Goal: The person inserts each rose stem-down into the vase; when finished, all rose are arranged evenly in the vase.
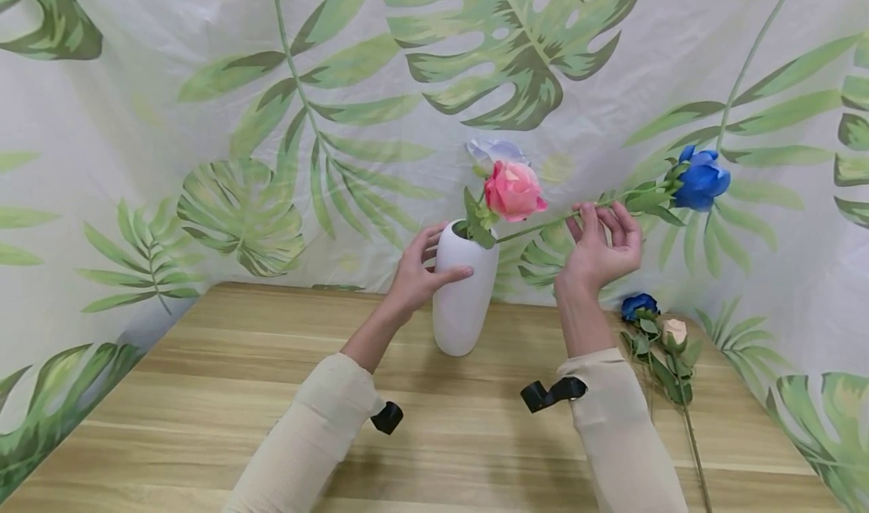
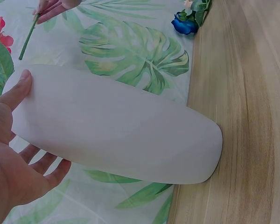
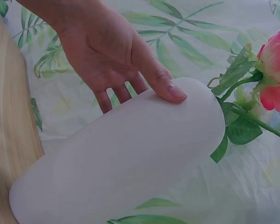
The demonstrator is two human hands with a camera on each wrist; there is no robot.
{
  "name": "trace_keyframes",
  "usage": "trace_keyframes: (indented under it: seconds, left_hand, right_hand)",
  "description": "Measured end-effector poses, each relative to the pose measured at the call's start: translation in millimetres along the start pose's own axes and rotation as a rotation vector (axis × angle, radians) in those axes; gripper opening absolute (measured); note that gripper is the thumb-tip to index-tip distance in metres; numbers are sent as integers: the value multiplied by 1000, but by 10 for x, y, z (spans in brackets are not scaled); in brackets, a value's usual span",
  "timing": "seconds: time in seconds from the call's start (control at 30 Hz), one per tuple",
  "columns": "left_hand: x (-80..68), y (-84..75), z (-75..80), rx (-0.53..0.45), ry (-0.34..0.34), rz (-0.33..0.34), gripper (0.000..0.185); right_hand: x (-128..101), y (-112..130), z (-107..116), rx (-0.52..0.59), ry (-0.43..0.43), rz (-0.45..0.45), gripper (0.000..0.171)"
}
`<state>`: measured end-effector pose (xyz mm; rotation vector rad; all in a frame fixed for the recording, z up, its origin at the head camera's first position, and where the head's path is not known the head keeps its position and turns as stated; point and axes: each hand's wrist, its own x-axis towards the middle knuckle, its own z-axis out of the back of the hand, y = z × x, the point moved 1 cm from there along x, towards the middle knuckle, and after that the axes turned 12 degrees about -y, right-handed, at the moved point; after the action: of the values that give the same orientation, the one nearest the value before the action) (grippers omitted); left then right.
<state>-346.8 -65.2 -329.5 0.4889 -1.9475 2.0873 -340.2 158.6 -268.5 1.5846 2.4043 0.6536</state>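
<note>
We count 5 flowers: 1 pink flower (image 1: 514,190), 1 pale flower (image 1: 498,149) behind it, 1 held blue flower (image 1: 701,179), 1 lying blue flower (image 1: 640,306), 1 peach flower (image 1: 675,333). Also 1 vase (image 1: 465,294), 2 hands, 2 sleeves (image 1: 627,430), 2 blk wrist cams (image 1: 388,418).

Vase: white, smooth, matte-looking, tall rounded shape w/ narrower base; stands on the surface (image 1: 204,392) nr far edge, approx mid-width. Pink flower sits in its mouth, green leaves at rim; pale one's stem hidden, can't tell where it ends.

L hand (image 1: 419,275): grip wrapped on upper vase, thumb on near face, fingers round the side. R hand (image 1: 604,245): grip pinching stem of held blue flower, bloom pointing R, past far edge; lower stem end just beside vase mouth, can't tell if touching.

Lying blue + peach: nr far R corner, blooms twd far edge, peach's thin stem running twd near edge.

Textures: layered, ruffled petals; surface lt wood-grain; sleeves cream, fine-ribbed; backdrop cloth (image 1: 380,105) creased, w/ green leaf print.
</note>
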Motion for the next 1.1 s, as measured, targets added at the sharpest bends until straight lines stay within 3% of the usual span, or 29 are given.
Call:
trace_keyframes:
  seconds: [0.77, 1.1]
  left_hand:
    - [-5, 8, -3, 1, -1, 13, 79]
    - [4, 11, -6, 2, -6, 8, 79]
  right_hand:
    - [-178, -133, -128, -1, 75, -17, 33]
    - [-273, -218, -110, -11, 177, -20, 41]
